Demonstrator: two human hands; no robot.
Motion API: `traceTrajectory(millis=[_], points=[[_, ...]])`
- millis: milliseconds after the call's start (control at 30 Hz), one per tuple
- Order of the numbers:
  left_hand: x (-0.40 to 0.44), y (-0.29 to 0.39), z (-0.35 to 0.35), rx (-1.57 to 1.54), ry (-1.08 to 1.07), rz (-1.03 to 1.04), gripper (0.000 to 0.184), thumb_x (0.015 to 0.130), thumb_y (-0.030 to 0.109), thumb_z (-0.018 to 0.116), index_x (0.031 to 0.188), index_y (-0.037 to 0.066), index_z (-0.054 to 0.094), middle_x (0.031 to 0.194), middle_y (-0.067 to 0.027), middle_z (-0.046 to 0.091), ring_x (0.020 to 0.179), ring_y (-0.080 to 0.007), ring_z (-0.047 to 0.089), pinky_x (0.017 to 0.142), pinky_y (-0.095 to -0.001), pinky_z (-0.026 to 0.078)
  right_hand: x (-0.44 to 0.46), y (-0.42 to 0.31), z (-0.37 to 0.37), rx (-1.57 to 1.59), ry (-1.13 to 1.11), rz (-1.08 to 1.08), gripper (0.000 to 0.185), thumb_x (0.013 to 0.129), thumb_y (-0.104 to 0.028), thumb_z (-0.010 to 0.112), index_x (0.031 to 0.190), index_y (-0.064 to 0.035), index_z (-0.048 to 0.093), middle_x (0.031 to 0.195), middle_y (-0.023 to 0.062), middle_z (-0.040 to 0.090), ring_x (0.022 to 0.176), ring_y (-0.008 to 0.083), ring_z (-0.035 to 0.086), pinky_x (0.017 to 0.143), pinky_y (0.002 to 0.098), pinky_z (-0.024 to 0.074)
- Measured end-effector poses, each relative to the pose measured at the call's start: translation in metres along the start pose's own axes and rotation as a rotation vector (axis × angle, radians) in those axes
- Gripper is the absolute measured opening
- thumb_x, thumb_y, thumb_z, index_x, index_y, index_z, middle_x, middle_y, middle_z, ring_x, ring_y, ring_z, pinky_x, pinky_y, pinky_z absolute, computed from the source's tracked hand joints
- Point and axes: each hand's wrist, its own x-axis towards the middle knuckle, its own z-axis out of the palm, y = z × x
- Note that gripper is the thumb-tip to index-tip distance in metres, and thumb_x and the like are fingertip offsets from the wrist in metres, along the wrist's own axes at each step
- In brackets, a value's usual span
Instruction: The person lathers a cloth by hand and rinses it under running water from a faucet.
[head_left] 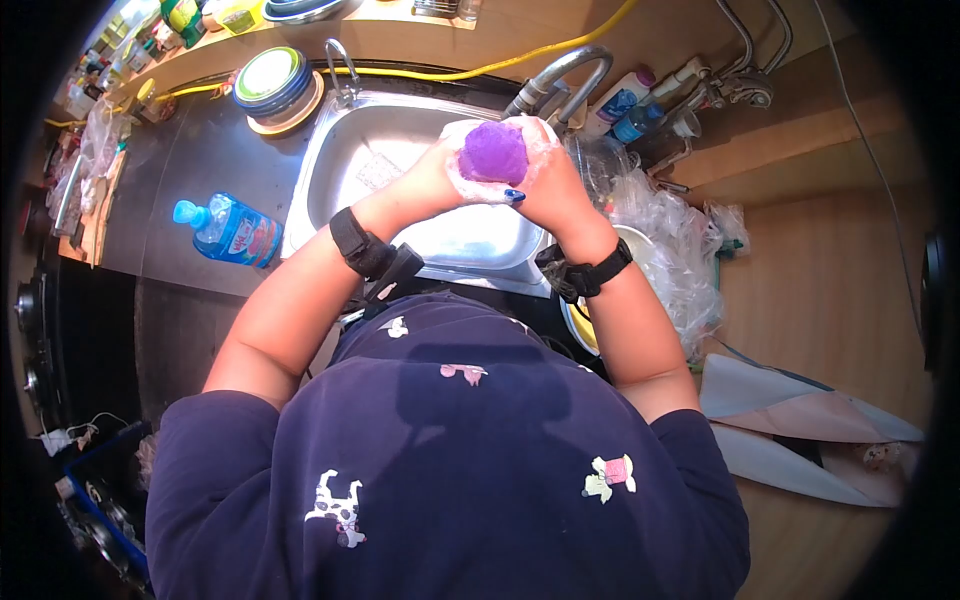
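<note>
Above the metal sink [345,145], my left hand [445,165] and my right hand [545,160] are closed around a purple sponge-like object [493,153], one on each side. White foam covers the fingers and the edges of the object. A small dark blue item [514,196] shows at its lower edge; what it is cannot be made out. Both wrists wear black straps. The curved faucet [575,65] stands behind my right hand. A pale patterned piece [378,170] lies in the sink basin.
Left of the sink are a blue soap bottle [235,232] and stacked dishes [272,88]. A yellow hose [480,72] runs behind. Plastic bags [680,250], bottles [638,122] and a bowl [580,325] are at the right.
</note>
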Motion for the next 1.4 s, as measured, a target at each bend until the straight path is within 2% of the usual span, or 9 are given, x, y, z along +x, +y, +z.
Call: traceTrajectory(millis=[67, 267, 500, 700, 800, 933, 1167, 1267, 1400], points=[[-0.002, -0.006, 0.005, 0.023, 0.107, -0.033, 0.088, 0.062, 0.020, 0.079, 0.132, 0.007, 0.026, 0.115, -0.0077, 0.051, 0.099, -0.0152, 0.051, 0.086, -0.0296, 0.042, -0.001, -0.001, -0.002, -0.014, 0.024, -0.018, 0.042, 0.064, -0.014, 0.068, 0.101, -0.0030, 0.050, 0.097, 0.0173, 0.053, 0.086, 0.0356, 0.055, 0.074, 0.0382, 0.0464], [0.009, -0.011, -0.009, -0.149, -0.247, 0.198, 0.111, 0.059, 0.020, 0.081, 0.138, 0.007, 0.003, 0.120, -0.0080, 0.046, 0.106, -0.0155, 0.046, 0.093, -0.0307, 0.037, -0.007, -0.018, 0.002, 0.154, 0.149, -0.113, 0.046, 0.061, -0.019, 0.072, 0.099, -0.0032, 0.051, 0.092, 0.0130, 0.053, 0.089, 0.0316, 0.053, 0.078, 0.0356, 0.0439], [0.009, 0.010, -0.013, -0.364, -0.374, -0.132, 0.058, 0.063, 0.013, 0.076, 0.114, 0.003, 0.050, 0.107, -0.0045, 0.056, 0.096, -0.0120, 0.051, 0.086, -0.0270, 0.042, 0.000, -0.017, -0.005, -0.078, 0.057, -0.180, 0.066, 0.057, -0.024, 0.074, 0.113, -0.0047, 0.046, 0.120, 0.0170, 0.044, 0.118, 0.0358, 0.036, 0.101, 0.0425, 0.0250], [0.007, -0.020, -0.006, -0.609, -0.276, -0.139, 0.056, 0.065, 0.013, 0.073, 0.115, 0.005, 0.050, 0.105, -0.0052, 0.057, 0.096, -0.0149, 0.054, 0.085, -0.0289, 0.044, -0.002, -0.020, -0.014, 0.752, -0.069, -0.079, 0.079, 0.056, -0.025, 0.073, 0.126, -0.0109, 0.040, 0.129, 0.0164, 0.037, 0.125, 0.0366, 0.028, 0.104, 0.0443, 0.0203], [0.005, -0.010, -0.008, -0.412, -0.256, -0.110, 0.050, 0.068, 0.013, 0.071, 0.113, 0.005, 0.051, 0.106, -0.0058, 0.057, 0.097, -0.0152, 0.054, 0.085, -0.0290, 0.044, 0.006, -0.024, -0.018, 0.239, -0.107, -0.192, 0.074, 0.055, -0.024, 0.074, 0.122, -0.0124, 0.046, 0.128, 0.0160, 0.039, 0.123, 0.0341, 0.032, 0.102, 0.0419, 0.0253], [0.004, 0.002, -0.008, -0.110, -0.245, 0.015, 0.041, 0.072, 0.014, 0.068, 0.110, 0.006, 0.054, 0.104, -0.0058, 0.057, 0.095, -0.0143, 0.054, 0.084, -0.0292, 0.045, 0.012, -0.022, -0.007, 0.291, 0.005, -0.187, 0.055, 0.057, -0.017, 0.075, 0.109, -0.0120, 0.055, 0.120, 0.0143, 0.047, 0.114, 0.0290, 0.043, 0.097, 0.0378, 0.0332], [0.000, 0.016, -0.011, -0.422, -0.345, -0.147, 0.029, 0.072, 0.015, 0.067, 0.096, 0.005, 0.056, 0.089, -0.0054, 0.060, 0.077, -0.0117, 0.058, 0.066, -0.0260, 0.048, 0.014, -0.019, 0.001, 0.419, 0.019, -0.166, 0.050, 0.056, -0.014, 0.076, 0.101, -0.0102, 0.056, 0.111, 0.0112, 0.051, 0.110, 0.0274, 0.046, 0.094, 0.0361, 0.0362], [0.002, 0.006, -0.001, -0.403, -0.140, 0.092, 0.026, 0.072, 0.016, 0.066, 0.093, 0.004, 0.056, 0.081, -0.0039, 0.060, 0.067, -0.0097, 0.058, 0.059, -0.0226, 0.048, 0.016, -0.016, 0.003, 0.471, 0.019, -0.165, 0.050, 0.057, -0.015, 0.076, 0.102, -0.0104, 0.055, 0.108, 0.0095, 0.052, 0.107, 0.0255, 0.048, 0.093, 0.0350, 0.0373], [-0.001, 0.016, -0.003, -0.508, -0.205, -0.117, 0.026, 0.073, 0.017, 0.066, 0.093, 0.004, 0.056, 0.078, -0.0025, 0.059, 0.065, -0.0085, 0.057, 0.056, -0.0209, 0.047, 0.014, -0.016, 0.003, 0.583, -0.011, -0.074, 0.050, 0.058, -0.015, 0.076, 0.103, -0.0104, 0.054, 0.105, 0.0073, 0.054, 0.103, 0.0226, 0.051, 0.091, 0.0332, 0.0391]])
